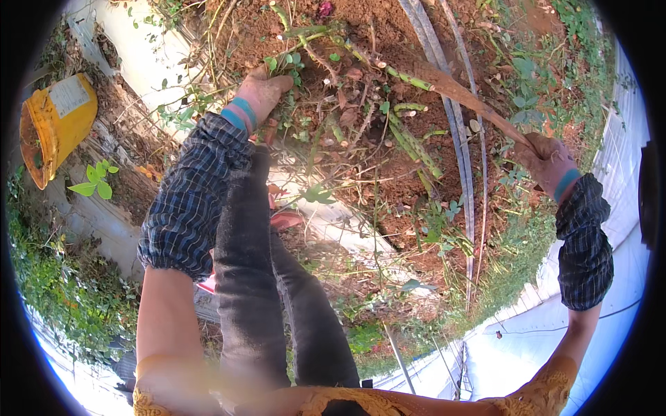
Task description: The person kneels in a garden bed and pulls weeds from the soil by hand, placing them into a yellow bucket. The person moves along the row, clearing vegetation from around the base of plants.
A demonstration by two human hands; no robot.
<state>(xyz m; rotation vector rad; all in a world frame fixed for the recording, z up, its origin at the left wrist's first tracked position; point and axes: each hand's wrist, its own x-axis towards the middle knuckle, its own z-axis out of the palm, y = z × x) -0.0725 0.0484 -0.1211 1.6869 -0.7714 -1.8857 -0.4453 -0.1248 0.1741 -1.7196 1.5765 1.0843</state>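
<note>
My left hand (262,95), in a soil-stained pinkish glove with a teal cuff, reaches into thin stems at the edge of the red-brown soil (395,31). Its fingers curl down and are partly hidden, so what they hold does not show. Small green leaves (286,64) touch its fingertips. Off to the right, my right hand (548,161), gloved alike, is closed round the end of a long brown wooden handle (485,111). The handle slants up and left over the soil; its far end blends into the earth. Between my hands lie cut green stems (415,147) and dry twigs.
Grey flat hoses (454,114) run lengthwise across the bed on the right. At the left a yellow bucket (66,121) lies tipped on its side. Pale sheeting (142,41) borders the soil. Weeds grow on both sides, and white sheeting (617,229) rises at the far right.
</note>
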